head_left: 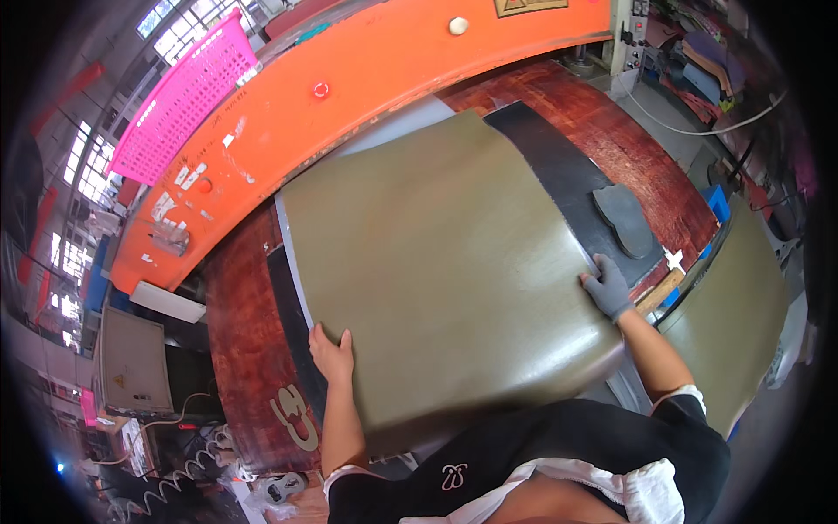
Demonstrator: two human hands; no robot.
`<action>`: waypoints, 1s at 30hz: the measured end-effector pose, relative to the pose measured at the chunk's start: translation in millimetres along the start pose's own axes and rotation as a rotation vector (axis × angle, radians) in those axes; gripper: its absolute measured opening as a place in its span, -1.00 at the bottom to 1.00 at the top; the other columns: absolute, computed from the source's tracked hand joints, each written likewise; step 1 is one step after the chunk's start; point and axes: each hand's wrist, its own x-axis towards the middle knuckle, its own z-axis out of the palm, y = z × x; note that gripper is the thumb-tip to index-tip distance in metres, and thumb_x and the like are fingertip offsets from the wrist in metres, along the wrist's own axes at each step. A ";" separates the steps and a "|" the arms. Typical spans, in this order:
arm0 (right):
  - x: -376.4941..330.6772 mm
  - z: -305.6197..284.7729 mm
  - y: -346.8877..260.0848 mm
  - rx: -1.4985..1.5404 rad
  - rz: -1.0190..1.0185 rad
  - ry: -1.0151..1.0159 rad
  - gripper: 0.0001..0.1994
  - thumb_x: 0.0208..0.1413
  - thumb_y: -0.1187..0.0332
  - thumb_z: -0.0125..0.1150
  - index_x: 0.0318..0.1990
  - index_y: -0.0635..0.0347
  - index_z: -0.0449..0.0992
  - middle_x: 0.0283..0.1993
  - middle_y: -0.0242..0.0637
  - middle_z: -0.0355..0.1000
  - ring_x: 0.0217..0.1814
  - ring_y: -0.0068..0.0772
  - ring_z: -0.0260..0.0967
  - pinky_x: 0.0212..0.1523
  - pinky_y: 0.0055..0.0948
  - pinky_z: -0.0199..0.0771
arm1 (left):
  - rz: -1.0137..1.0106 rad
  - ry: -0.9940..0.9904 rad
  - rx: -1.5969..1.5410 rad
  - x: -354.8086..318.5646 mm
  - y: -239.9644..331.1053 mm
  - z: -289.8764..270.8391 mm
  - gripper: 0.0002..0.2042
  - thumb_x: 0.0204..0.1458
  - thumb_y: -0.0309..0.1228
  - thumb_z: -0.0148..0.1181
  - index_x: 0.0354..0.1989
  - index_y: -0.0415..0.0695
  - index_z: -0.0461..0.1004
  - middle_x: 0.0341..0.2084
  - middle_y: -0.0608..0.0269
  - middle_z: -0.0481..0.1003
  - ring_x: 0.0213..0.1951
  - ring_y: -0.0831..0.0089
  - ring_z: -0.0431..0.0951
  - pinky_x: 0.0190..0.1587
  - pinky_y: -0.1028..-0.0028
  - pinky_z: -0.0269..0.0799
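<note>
The person's black shirt [576, 437] is at the near edge of the view. Directly ahead lies the olive sheet [436, 262], flat over the table [240, 349], its near end curving downward toward the shirt.

The left hand [332, 356] is bare and set on the sheet's left edge, near the front. Its thumb stands apart from the fingers, on the upper face. Whether the fingers close beneath the edge cannot be told.

The right hand [608, 293], in a grey glove with bare fingertips, is set on the right edge. Thumb and fingers are parted; whether they pinch the edge cannot be told.

To the right of the table, a second olive sheet [733, 297] hangs in a curve. Under the main sheet, a black mat [559, 162] shows along both sides. A grey sole-shaped pad [622, 220] rests on its right part.

Beyond the sheet, a white layer [393, 125] shows below the orange beam [384, 65]. A pink basket [183, 105] is located at the beam's upper left.
</note>
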 end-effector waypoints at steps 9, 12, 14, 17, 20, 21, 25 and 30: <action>-8.0 -24.7 3.2 0.254 0.210 -0.140 -0.77 0.08 0.30 0.18 -0.50 0.24 0.38 -0.59 -0.47 0.26 -0.48 -0.61 0.15 -0.47 -0.47 0.23 | -0.413 -0.311 -0.814 -46.1 -54.4 -36.9 -0.73 0.10 -0.41 0.16 -0.60 -0.13 0.27 -0.68 0.58 0.19 -0.58 0.72 0.12 -0.56 0.61 0.03; 10.4 -11.6 -14.2 0.193 -0.006 -0.033 -0.78 0.13 0.36 0.12 -0.52 0.24 0.36 -0.63 -0.38 0.24 -0.53 -0.57 0.15 -0.50 -0.44 0.21 | -0.273 -0.170 -0.681 -36.8 -43.4 -35.5 -0.62 0.13 -0.40 0.11 -0.68 -0.10 0.11 -0.71 0.57 0.10 -0.58 0.71 0.07 -0.58 0.57 0.00; 40.6 -1.7 -29.2 0.134 -0.137 0.030 -0.78 0.13 0.34 0.10 -0.50 0.27 0.36 -0.59 -0.23 0.28 -0.52 -0.42 0.20 -0.46 -0.38 0.25 | -0.134 -0.080 -0.634 -16.8 -43.3 -30.2 -0.62 0.12 -0.39 0.12 -0.68 -0.10 0.10 -0.72 0.55 0.08 -0.58 0.69 0.06 -0.58 0.55 0.00; 127.5 27.6 -54.3 0.019 -0.296 0.058 -0.74 0.14 0.23 0.08 -0.41 0.28 0.38 -0.45 0.00 0.37 -0.38 0.03 0.33 -0.33 -0.20 0.32 | 0.001 0.036 -0.612 48.3 -51.0 2.6 -0.62 0.09 -0.38 0.14 -0.68 -0.13 0.10 -0.73 0.50 0.07 -0.59 0.65 0.06 -0.59 0.49 0.03; 237.3 70.0 -97.8 -0.086 -0.260 0.122 -0.71 0.11 0.18 0.06 -0.35 0.27 0.43 -0.32 0.11 0.40 -0.18 0.20 0.32 -0.15 -0.09 0.32 | -0.036 0.004 -0.411 162.5 -52.9 40.8 -0.71 0.08 -0.33 0.13 -0.60 -0.23 0.33 -0.74 0.38 0.27 -0.60 0.58 0.21 -0.53 0.42 0.22; 265.8 73.2 -111.3 -0.242 -0.238 0.079 -0.71 0.08 0.17 0.08 -0.30 0.27 0.47 -0.26 0.07 0.43 -0.18 0.15 0.36 -0.13 -0.14 0.35 | -0.071 0.068 -0.401 199.1 -48.2 47.7 -0.78 0.08 -0.31 0.13 -0.49 -0.21 0.44 -0.64 0.36 0.40 -0.53 0.56 0.33 -0.46 0.42 0.31; 254.4 61.7 -89.0 -0.024 0.044 -0.291 -0.64 0.05 0.16 0.13 -0.17 0.30 0.50 -0.24 -0.18 0.50 -0.25 -0.33 0.43 -0.18 -0.36 0.40 | -0.369 -0.366 -0.772 205.2 -45.4 37.9 -0.73 0.13 -0.19 0.10 -0.26 -0.18 0.47 -0.51 0.40 0.45 -0.48 0.58 0.39 -0.47 0.46 0.33; 150.8 38.6 -24.8 0.153 0.053 -0.398 -0.71 0.09 0.26 0.15 -0.15 0.32 0.48 -0.27 -0.29 0.48 -0.29 -0.50 0.35 -0.24 -0.47 0.36 | -0.543 -0.602 -0.662 104.0 -51.0 -4.5 -0.72 0.12 -0.18 0.10 -0.18 -0.14 0.49 -0.55 0.32 0.47 -0.66 0.50 0.43 -0.67 0.49 0.29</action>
